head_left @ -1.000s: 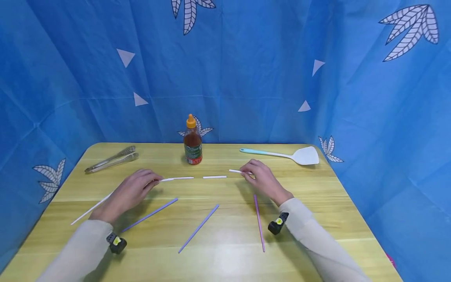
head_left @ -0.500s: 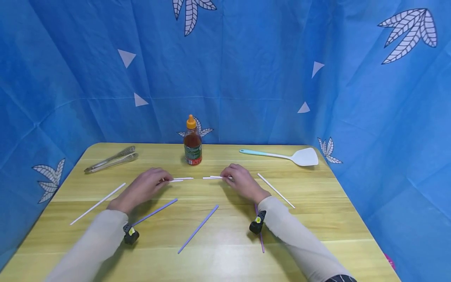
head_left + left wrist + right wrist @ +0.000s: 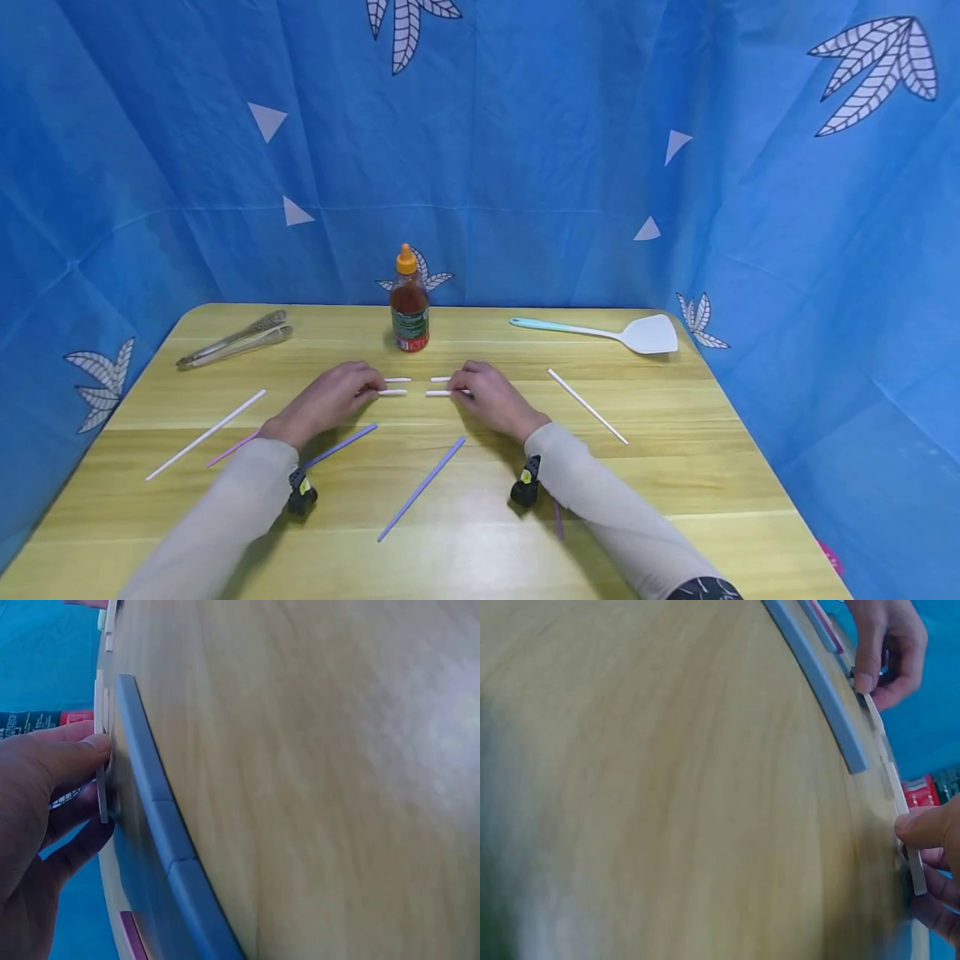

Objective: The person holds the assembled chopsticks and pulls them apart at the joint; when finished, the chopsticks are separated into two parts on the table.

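Observation:
My left hand (image 3: 330,404) pinches a thin white stick (image 3: 392,392) left of the middle, low over the wooden table or on it; I cannot tell which. Just behind it lies another white stick (image 3: 398,380), partly hidden by the fingers. On the other side of a narrow gap, my right hand (image 3: 495,402) pinches a white stick (image 3: 437,393). A further white stick (image 3: 439,379) shows behind that one. The left wrist view shows the held stick (image 3: 100,712) between thumb and fingers. In the right wrist view, my right thumb lies against its stick (image 3: 916,870).
Blue-violet sticks (image 3: 422,489) (image 3: 341,444), pink (image 3: 232,447) and purple (image 3: 558,521) sticks lie nearer. White sticks (image 3: 206,434) (image 3: 587,406) lie at both sides. A sauce bottle (image 3: 410,312), tongs (image 3: 236,340) and a spatula (image 3: 648,333) stand or lie at the back.
My right hand has moved left with its white stick, uncovering another white stick at right. My left hand has moved right with its stick. The held sticks are now nearer each other.

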`<action>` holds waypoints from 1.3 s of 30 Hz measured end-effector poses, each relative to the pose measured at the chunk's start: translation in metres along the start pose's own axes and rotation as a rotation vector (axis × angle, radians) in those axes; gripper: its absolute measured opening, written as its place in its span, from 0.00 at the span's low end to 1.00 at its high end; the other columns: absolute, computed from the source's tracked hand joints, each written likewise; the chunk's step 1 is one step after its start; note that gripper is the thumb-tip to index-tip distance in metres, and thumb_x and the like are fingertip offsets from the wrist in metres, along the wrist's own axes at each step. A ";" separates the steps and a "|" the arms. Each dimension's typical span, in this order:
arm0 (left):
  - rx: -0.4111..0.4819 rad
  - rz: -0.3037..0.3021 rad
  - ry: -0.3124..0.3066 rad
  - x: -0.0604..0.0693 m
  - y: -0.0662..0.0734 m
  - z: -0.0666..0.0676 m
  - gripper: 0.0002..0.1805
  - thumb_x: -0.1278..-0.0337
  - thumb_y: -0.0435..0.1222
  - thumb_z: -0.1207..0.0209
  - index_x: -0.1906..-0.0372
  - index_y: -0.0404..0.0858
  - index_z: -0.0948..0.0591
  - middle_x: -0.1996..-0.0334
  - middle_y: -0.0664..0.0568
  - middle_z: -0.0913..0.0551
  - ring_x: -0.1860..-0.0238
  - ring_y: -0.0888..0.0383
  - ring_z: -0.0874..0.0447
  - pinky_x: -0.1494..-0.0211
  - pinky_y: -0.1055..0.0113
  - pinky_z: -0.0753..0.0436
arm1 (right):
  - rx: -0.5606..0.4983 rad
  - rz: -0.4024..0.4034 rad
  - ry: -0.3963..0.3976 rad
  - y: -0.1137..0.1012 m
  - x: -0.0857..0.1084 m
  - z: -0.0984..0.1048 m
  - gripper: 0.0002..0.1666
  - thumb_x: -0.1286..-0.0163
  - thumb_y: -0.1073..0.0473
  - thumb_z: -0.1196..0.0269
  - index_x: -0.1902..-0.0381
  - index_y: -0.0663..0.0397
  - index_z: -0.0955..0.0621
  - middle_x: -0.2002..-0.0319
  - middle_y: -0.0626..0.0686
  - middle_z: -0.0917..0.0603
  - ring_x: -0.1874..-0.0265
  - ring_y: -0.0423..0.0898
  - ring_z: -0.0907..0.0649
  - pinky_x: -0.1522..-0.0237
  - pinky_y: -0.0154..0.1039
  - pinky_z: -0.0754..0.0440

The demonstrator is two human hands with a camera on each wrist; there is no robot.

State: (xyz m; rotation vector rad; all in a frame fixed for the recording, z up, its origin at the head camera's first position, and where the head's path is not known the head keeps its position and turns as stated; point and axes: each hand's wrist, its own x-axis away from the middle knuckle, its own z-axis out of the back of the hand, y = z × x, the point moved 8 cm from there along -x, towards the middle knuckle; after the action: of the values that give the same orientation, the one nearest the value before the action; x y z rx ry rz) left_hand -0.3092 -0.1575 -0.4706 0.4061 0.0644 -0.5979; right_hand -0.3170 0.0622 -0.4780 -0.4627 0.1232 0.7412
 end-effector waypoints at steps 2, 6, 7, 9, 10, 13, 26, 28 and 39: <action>-0.005 0.011 -0.003 -0.001 0.000 -0.001 0.06 0.26 0.30 0.33 0.52 0.41 0.10 0.56 0.51 0.11 0.51 0.50 0.12 0.41 0.46 0.12 | 0.003 -0.009 -0.001 -0.001 -0.001 -0.002 0.07 0.22 0.63 0.30 0.51 0.55 0.09 0.55 0.52 0.11 0.54 0.48 0.13 0.45 0.43 0.11; -0.012 0.033 -0.014 -0.003 -0.001 -0.002 0.06 0.26 0.30 0.33 0.52 0.41 0.10 0.56 0.51 0.11 0.52 0.50 0.12 0.41 0.46 0.12 | 0.016 -0.025 0.008 -0.001 -0.004 -0.003 0.07 0.22 0.64 0.31 0.51 0.55 0.09 0.55 0.53 0.12 0.54 0.48 0.13 0.46 0.44 0.11; -0.016 0.034 -0.016 -0.004 -0.001 -0.002 0.06 0.26 0.30 0.33 0.52 0.41 0.10 0.56 0.51 0.11 0.52 0.50 0.13 0.41 0.46 0.12 | 0.019 -0.028 0.008 -0.001 -0.005 -0.003 0.07 0.21 0.64 0.31 0.51 0.55 0.09 0.55 0.53 0.12 0.54 0.49 0.13 0.46 0.44 0.11; -0.019 0.030 -0.018 -0.004 -0.001 -0.002 0.06 0.26 0.30 0.33 0.52 0.41 0.10 0.56 0.51 0.11 0.52 0.51 0.13 0.42 0.47 0.12 | 0.024 -0.027 0.012 -0.001 -0.005 -0.003 0.06 0.22 0.64 0.31 0.51 0.55 0.09 0.54 0.53 0.11 0.54 0.49 0.13 0.46 0.45 0.11; -0.018 0.031 -0.020 -0.004 -0.001 -0.003 0.06 0.26 0.30 0.33 0.51 0.41 0.10 0.56 0.51 0.12 0.52 0.50 0.13 0.42 0.47 0.12 | 0.027 -0.026 0.015 -0.001 -0.006 -0.002 0.06 0.22 0.64 0.31 0.51 0.55 0.09 0.54 0.53 0.11 0.54 0.49 0.13 0.46 0.45 0.11; -0.024 0.035 -0.025 -0.005 -0.002 -0.004 0.06 0.25 0.31 0.33 0.50 0.41 0.10 0.55 0.51 0.12 0.51 0.50 0.13 0.41 0.47 0.13 | 0.033 -0.020 0.021 -0.001 -0.006 -0.002 0.06 0.23 0.64 0.30 0.52 0.55 0.09 0.55 0.53 0.11 0.54 0.49 0.14 0.47 0.45 0.11; -0.011 0.060 -0.033 -0.003 -0.003 -0.005 0.06 0.24 0.32 0.34 0.50 0.43 0.10 0.54 0.52 0.12 0.50 0.51 0.14 0.40 0.47 0.13 | 0.030 -0.027 0.029 0.000 -0.005 -0.003 0.06 0.23 0.65 0.30 0.52 0.55 0.09 0.55 0.52 0.12 0.54 0.49 0.14 0.47 0.43 0.11; -0.006 0.077 -0.031 -0.001 -0.005 -0.005 0.06 0.23 0.33 0.34 0.50 0.43 0.10 0.53 0.51 0.12 0.49 0.50 0.14 0.38 0.46 0.13 | 0.033 -0.028 0.027 0.001 -0.004 -0.004 0.06 0.23 0.65 0.30 0.52 0.54 0.09 0.55 0.52 0.12 0.54 0.48 0.14 0.47 0.43 0.11; 0.063 0.165 0.007 0.044 -0.016 0.017 0.07 0.23 0.37 0.33 0.47 0.43 0.11 0.54 0.56 0.12 0.51 0.55 0.14 0.43 0.48 0.13 | 0.038 -0.036 0.037 0.004 -0.001 -0.003 0.06 0.23 0.66 0.31 0.52 0.54 0.09 0.56 0.52 0.13 0.54 0.49 0.15 0.47 0.44 0.12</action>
State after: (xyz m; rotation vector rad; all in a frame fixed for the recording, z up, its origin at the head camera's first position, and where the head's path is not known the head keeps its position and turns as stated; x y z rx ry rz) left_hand -0.2825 -0.1996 -0.4684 0.4702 0.0185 -0.4367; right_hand -0.3204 0.0633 -0.4820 -0.4413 0.1632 0.6943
